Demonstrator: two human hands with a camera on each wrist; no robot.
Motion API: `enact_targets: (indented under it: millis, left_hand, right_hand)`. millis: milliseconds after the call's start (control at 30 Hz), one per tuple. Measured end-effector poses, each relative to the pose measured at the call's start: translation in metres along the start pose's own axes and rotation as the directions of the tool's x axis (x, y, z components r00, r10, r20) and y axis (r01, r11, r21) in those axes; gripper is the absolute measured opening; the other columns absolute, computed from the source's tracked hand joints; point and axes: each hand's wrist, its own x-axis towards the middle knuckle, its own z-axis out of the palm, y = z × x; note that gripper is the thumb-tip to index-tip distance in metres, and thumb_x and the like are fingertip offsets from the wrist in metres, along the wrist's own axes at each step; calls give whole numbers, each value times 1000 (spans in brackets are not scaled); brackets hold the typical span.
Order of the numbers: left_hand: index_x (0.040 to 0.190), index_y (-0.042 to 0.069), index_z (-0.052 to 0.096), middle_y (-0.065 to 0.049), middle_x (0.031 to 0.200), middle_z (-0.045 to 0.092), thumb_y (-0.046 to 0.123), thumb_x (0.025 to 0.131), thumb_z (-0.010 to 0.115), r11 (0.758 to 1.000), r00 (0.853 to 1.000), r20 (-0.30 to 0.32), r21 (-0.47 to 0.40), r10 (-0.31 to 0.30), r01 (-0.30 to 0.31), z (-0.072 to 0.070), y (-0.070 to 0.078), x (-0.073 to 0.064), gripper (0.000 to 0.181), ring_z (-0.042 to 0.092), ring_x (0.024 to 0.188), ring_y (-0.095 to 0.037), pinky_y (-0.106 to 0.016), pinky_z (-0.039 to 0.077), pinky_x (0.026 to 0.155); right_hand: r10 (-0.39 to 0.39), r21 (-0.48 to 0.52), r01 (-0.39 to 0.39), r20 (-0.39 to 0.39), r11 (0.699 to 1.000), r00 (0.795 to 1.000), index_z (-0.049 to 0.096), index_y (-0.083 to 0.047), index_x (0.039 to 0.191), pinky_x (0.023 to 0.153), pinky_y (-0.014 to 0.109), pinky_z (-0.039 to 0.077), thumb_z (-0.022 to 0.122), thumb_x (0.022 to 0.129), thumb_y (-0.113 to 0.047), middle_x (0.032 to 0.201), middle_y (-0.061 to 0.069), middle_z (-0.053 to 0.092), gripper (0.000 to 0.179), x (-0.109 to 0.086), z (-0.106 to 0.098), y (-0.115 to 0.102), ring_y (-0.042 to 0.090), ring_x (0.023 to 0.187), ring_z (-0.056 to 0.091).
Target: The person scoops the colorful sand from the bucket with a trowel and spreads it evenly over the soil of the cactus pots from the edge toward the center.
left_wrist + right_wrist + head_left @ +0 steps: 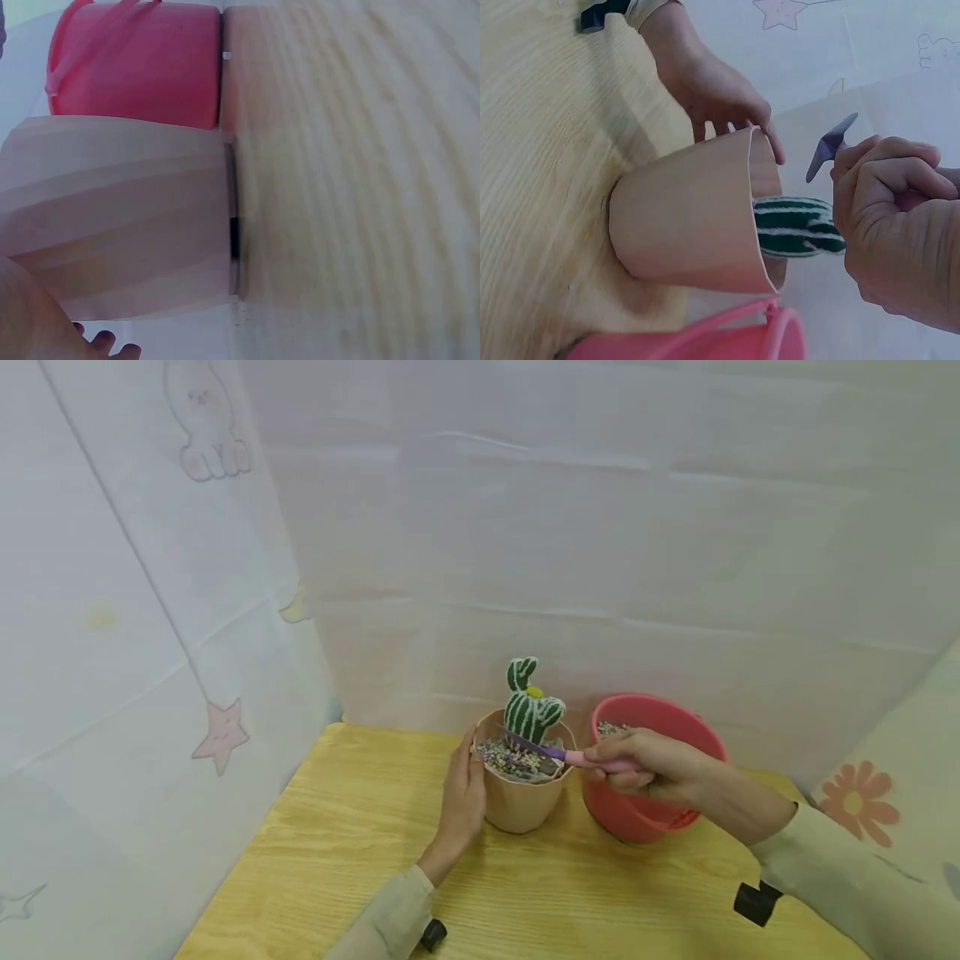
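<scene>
A crocheted green-and-white cactus [525, 717] stands in a beige flowerpot [523, 806] among small multicoloured pebbles [517, 762]. My left hand [461, 793] rests against the pot's left side, fingers near the rim; in the right wrist view this hand [716, 86] shows beyond the pot. My right hand [656, 764] grips the pink handle of a small trowel [555, 752]. Its purple blade points left over the pot, overlapping the cactus's base in the head view. From the right wrist, the blade [829, 146] sticks out above the pot's mouth, beyond the curled fingers.
Right of the pot stands a red bucket [637, 822] with more pebbles [611, 728] inside; my right forearm crosses over it. Both containers are on a wooden table [360, 810] against a pale printed cloth [525, 527].
</scene>
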Motion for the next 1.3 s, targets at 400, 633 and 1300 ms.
enact_targets:
  millis: [400,633,1300]
  left_hand:
    - [132,4,64,-9,150,46,8,102,57,985,988,-71,110,139,-130,-11,34,5,31,41,138,-32,-54,34,110]
    - [121,4,69,-14,140,55,2,100,59,930,939,-36,156,342,-333,-2,60,-4,24,49,129,-33,-57,40,102]
    - [148,5,49,-14,135,59,14,99,60,988,935,344,-152,81,-30,65,113,-32,51,62,114,-32,-39,53,93]
  right_hand:
    - [-124,-481,4,-218,877,968,70,8,106,46,27,24,71,98,-25,59,2,34,33,-52,-17,-4,13,51,29]
    - [-225,-614,-37,-343,788,912,70,5,113,47,27,35,76,94,-32,71,10,57,42,-78,-31,-4,15,54,40]
    - [-658,-985,-152,-59,-85,750,69,4,102,55,35,48,71,95,-8,83,8,69,14,-80,-94,17,12,63,58]
